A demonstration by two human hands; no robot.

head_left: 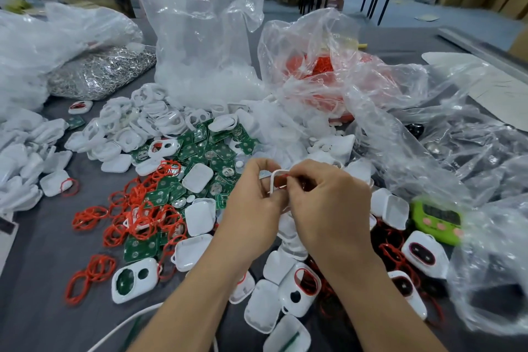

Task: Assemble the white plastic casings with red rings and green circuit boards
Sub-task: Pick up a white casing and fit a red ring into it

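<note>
L hand (254,194) fingers curled round white rounded-square plastic casing (275,181); R hand (323,203) pinches thin red rubber ring (282,178). Seat ring evenly in rim, no twist.

No text can be read; the green timer's (437,220) display is blurred.

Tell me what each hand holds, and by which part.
The left hand grips a casing by its left edge; the right hand pinches a ring at the casing's rim.
</note>
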